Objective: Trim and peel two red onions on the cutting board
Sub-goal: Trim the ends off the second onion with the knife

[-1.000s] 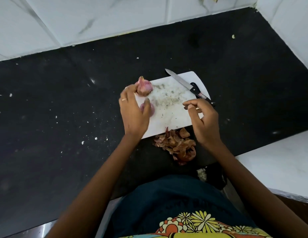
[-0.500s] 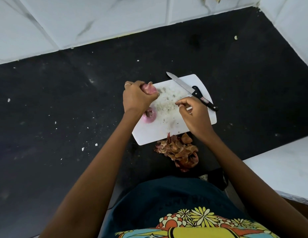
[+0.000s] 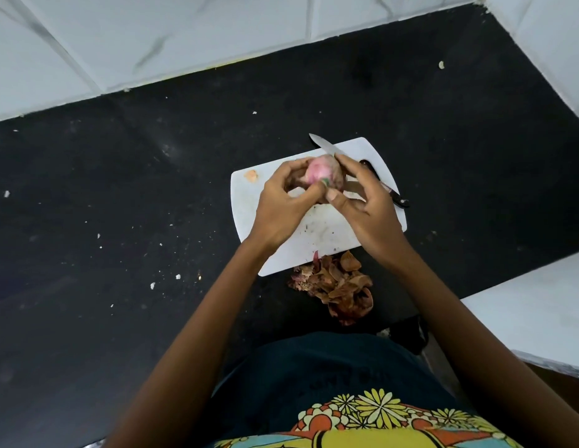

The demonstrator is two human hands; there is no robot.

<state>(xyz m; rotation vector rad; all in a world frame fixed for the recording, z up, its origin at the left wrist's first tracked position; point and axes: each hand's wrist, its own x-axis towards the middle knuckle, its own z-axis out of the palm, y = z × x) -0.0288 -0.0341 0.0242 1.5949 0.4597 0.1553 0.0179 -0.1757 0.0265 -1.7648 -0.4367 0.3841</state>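
On the far left the black countertop (image 3: pixel 120 221) runs out bare but for scattered pale crumbs, with white tiled wall (image 3: pixel 152 33) above it. Moving right, the white cutting board (image 3: pixel 246 202) lies on the counter, a small orange-pink scrap (image 3: pixel 251 176) near its far left corner. Over the board the left hand (image 3: pixel 281 202) holds a red onion (image 3: pixel 320 174) raised above the board's far half, fingers curled round its left side and the thumb pressed against its near face. The onion shows pink, glossy flesh on top and darker skin on its right flank. The right hand (image 3: pixel 365 202) meets it from the other side, its forefinger lying along the onion's right edge and its thumb pinching at the near side, close against the left thumb, so both hands are closed on the same bulb. Behind the right hand a knife (image 3: pixel 323 145) lies slantwise on the board, blade tip pointing far-left, dark handle reaching the board's right edge. Just off the board's near edge sits a heap of brown onion skins (image 3: pixel 336 282). A second onion cannot be made out
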